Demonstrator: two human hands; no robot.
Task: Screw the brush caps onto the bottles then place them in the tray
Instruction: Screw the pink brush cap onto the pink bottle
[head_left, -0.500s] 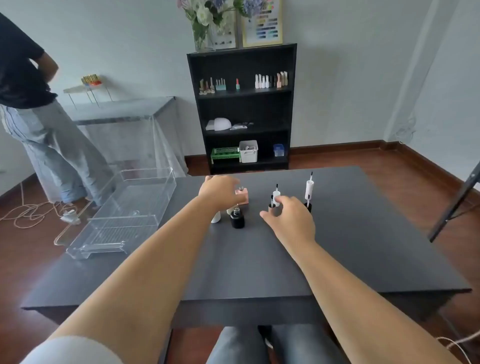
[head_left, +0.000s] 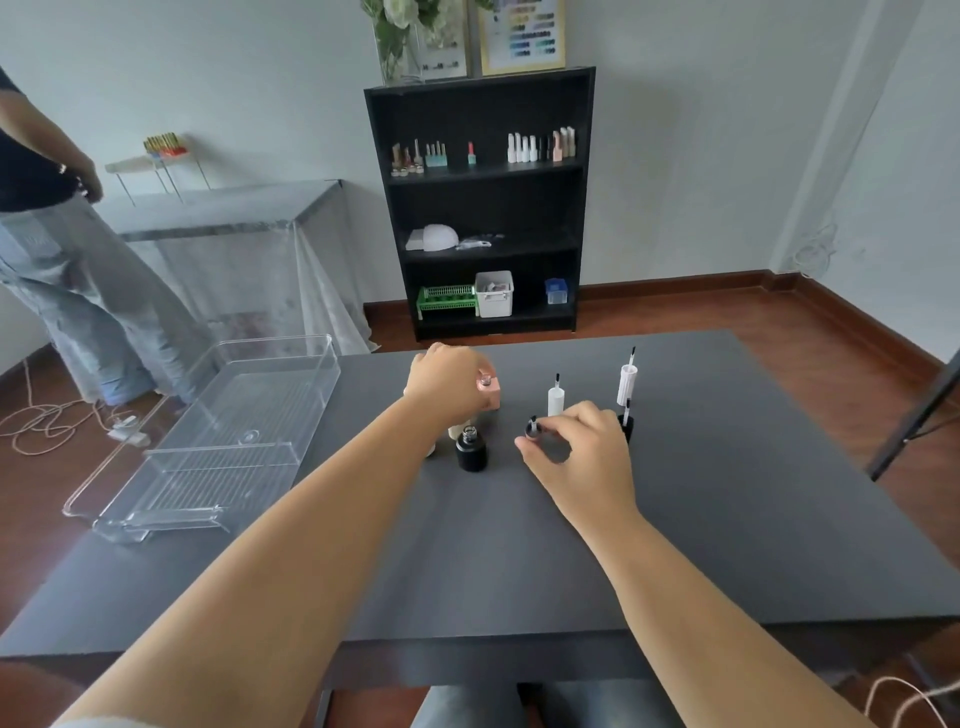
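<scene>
Gripping the pink bottle (head_left: 488, 391), left hand (head_left: 447, 382) apparently covers its side.

One head-worn camera is looking forward and down from the near edge of the dark table (head_left: 727, 519), facing the far bookshelf (head_left: 480, 202).

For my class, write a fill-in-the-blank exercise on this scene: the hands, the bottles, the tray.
1. The left hand grips the ____ square bottle.
2. The right hand pinches a small black brush cap with its ____ pointing up.
3. The clear tray holds ____ bottles.
4. The black bottle stands with its neck ____.

Missing words: pink; brush; no; open
</scene>
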